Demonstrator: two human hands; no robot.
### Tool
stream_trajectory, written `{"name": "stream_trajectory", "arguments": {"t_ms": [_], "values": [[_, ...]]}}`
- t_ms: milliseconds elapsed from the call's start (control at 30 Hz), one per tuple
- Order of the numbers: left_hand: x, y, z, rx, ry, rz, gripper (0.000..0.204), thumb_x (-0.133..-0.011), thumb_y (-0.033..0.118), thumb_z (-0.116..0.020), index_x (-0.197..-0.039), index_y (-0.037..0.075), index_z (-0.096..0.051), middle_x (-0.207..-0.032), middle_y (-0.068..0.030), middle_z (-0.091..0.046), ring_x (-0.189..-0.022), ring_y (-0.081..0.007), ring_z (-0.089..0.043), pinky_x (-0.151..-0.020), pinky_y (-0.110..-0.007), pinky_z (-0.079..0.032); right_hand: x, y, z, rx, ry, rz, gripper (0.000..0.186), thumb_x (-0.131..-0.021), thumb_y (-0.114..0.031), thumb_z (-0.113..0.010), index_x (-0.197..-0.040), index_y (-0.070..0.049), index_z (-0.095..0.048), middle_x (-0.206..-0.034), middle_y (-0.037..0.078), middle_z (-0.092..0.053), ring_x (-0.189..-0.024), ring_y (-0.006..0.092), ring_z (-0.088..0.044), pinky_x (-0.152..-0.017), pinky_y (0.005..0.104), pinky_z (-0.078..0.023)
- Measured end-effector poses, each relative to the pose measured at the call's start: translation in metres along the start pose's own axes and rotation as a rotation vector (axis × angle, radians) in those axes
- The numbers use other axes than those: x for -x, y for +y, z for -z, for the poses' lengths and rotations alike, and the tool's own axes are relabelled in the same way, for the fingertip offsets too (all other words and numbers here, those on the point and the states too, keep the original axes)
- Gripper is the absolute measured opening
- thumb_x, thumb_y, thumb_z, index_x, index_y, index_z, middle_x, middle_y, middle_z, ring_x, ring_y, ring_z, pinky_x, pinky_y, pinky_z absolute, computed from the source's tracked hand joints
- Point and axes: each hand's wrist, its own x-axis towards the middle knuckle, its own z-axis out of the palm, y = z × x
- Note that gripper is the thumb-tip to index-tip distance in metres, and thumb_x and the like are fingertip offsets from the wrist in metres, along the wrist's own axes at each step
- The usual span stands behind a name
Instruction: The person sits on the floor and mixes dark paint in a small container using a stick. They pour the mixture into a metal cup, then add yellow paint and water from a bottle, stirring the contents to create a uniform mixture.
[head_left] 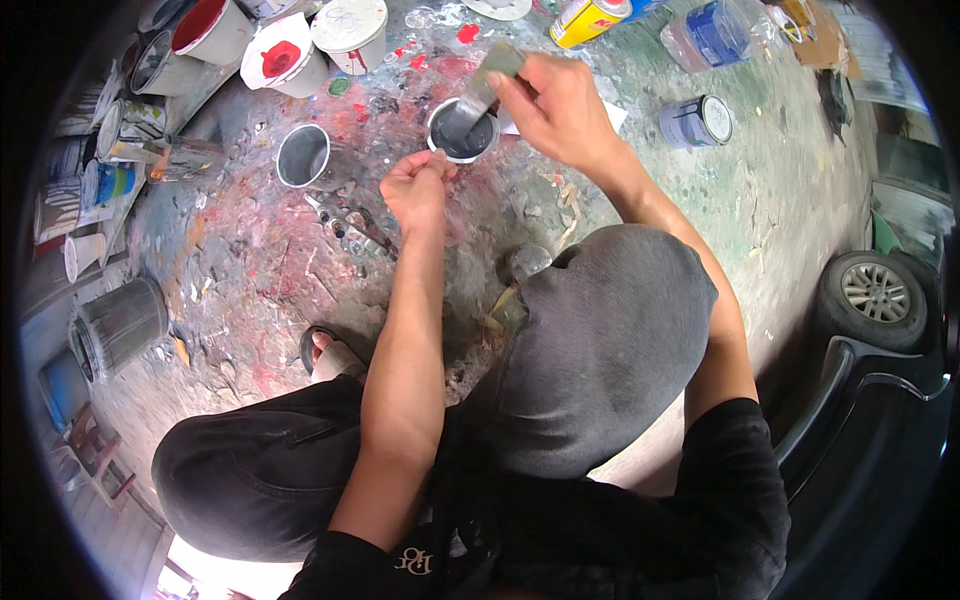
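The right hand (560, 105) grips a flat stirring stick (487, 85), its lower end dipped in the small tin of grey paint (463, 131) at twelve o'clock on the paint-spattered floor (250, 260). The left hand (418, 188), fingers curled shut, pinches the tin's rim at seven o'clock. An empty can (302, 156) stands at nine o'clock, nearby.
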Motion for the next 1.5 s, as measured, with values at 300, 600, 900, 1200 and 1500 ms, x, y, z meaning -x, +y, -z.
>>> {"name": "stream_trajectory", "arguments": {"t_ms": [300, 600, 900, 1200, 1500], "values": [[0.0, -0.001, -0.004, -0.003, 0.005, 0.003, 0.013, -0.088, 0.006, -0.072, -0.097, -0.002, -0.066, -0.081, -0.0097, -0.073, -0.068, -0.0149, -0.07, -0.054, -0.024, -0.049, 0.006, 0.037, -0.013, 0.072, -0.168, 0.116, 0.027, -0.09, -0.019, -0.064, -0.074, 0.002, -0.058, -0.069, 0.022, -0.059, -0.067, 0.0445, -0.059, -0.061, 0.0506, -0.047], [0.0, 0.001, 0.001, -0.006, 0.005, -0.008, 0.014, -0.089, 0.007, -0.072, -0.097, -0.002, -0.065, -0.082, -0.0098, -0.073, -0.068, -0.0149, -0.07, -0.054, -0.023, -0.048, 0.002, 0.011, -0.001, -0.005, -0.049, 0.0, 0.027, -0.09, -0.018, -0.065, -0.074, 0.003, -0.056, -0.07, 0.022, -0.058, -0.066, 0.0429, -0.058, -0.059, 0.0488, -0.045], [0.0, -0.002, -0.002, 0.008, 0.0, -0.016, 0.014, -0.089, 0.007, -0.073, -0.096, -0.002, -0.066, -0.08, -0.0094, -0.072, -0.067, -0.0141, -0.069, -0.053, -0.023, -0.047, 0.012, 0.036, -0.013, 0.056, -0.241, 0.095, 0.027, -0.092, -0.018, -0.064, -0.079, 0.005, -0.058, -0.074, 0.022, -0.06, -0.07, 0.0429, -0.06, -0.062, 0.048, -0.046], [0.003, 0.0, 0.001, -0.006, 0.014, -0.007, 0.011, -0.089, 0.007, -0.073, -0.094, 0.0, -0.067, -0.081, -0.0083, -0.073, -0.067, -0.0148, -0.07, -0.055, -0.024, -0.047, 0.004, 0.021, -0.009, -0.018, -0.085, 0.079, 0.031, -0.091, -0.019, -0.065, -0.072, 0.003, -0.054, -0.066, 0.022, -0.056, -0.064, 0.0447, -0.056, -0.059, 0.0503, -0.044], [0.0, -0.005, 0.001, 0.004, -0.017, -0.021, 0.009, -0.089, 0.006, -0.072, -0.094, -0.001, -0.068, -0.08, -0.0084, -0.073, -0.068, -0.0142, -0.07, -0.055, -0.023, -0.047, 0.014, 0.041, -0.02, 0.021, -0.17, 0.141, 0.032, -0.091, -0.02, -0.065, -0.072, 0.003, -0.055, -0.069, 0.022, -0.058, -0.067, 0.0454, -0.057, -0.062, 0.0505, -0.045]]}}
